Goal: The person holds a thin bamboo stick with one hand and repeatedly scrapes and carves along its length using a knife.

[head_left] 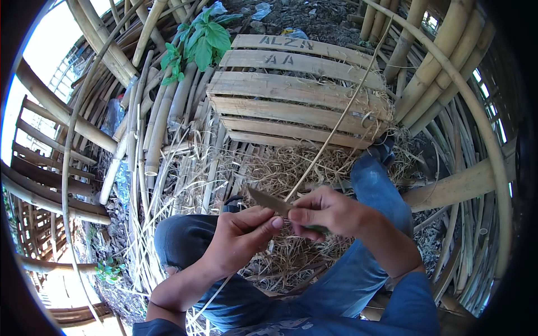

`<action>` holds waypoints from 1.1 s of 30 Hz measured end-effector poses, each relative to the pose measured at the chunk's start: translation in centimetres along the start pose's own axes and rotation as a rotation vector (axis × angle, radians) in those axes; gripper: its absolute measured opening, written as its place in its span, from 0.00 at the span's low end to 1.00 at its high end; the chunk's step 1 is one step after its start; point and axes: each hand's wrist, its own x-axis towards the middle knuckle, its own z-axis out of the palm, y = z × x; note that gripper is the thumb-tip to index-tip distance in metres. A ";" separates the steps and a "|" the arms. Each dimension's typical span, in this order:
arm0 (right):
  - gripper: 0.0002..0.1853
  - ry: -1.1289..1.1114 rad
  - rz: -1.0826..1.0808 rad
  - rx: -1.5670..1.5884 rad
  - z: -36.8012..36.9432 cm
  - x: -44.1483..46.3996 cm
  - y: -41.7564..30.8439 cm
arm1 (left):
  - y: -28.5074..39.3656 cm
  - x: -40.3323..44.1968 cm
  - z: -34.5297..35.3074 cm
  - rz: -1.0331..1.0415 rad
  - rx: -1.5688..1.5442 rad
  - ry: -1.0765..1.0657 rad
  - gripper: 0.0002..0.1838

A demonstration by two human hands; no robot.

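Observation:
My right hand (330,214) is wrapped round a knife, whose broad dark blade (270,203) points up and left. Close beside it, my left hand (242,235) pinches a long thin bamboo strip (336,127). The strip runs from the upper right down between my hands, and its lower end comes out below my left wrist. The blade lies across the strip near my left fingertips; my fingers hide the exact contact. Most of the knife's handle is covered by my right hand.
A slatted wooden crate (291,84) with stencilled letters lies ahead. Curly shavings (291,257) cover the ground between my legs. Bamboo poles (162,123) and split strips are piled on the left, more poles (443,61) on the right. A leafy plant (204,42) grows beside the crate.

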 end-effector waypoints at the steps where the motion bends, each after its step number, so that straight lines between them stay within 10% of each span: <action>1: 0.19 -0.001 0.013 0.045 -0.4 -0.1 -0.1 | -0.2 0.0 -0.1 -0.001 -0.001 -0.003 0.10; 22: 0.20 0.262 0.014 0.037 -2.7 -0.7 -1.0 | -0.8 -0.2 -0.2 0.092 0.265 0.146 0.13; 33: 0.20 0.022 0.151 0.118 -0.7 -0.2 -0.4 | -0.6 -0.3 0.0 0.050 0.209 0.044 0.12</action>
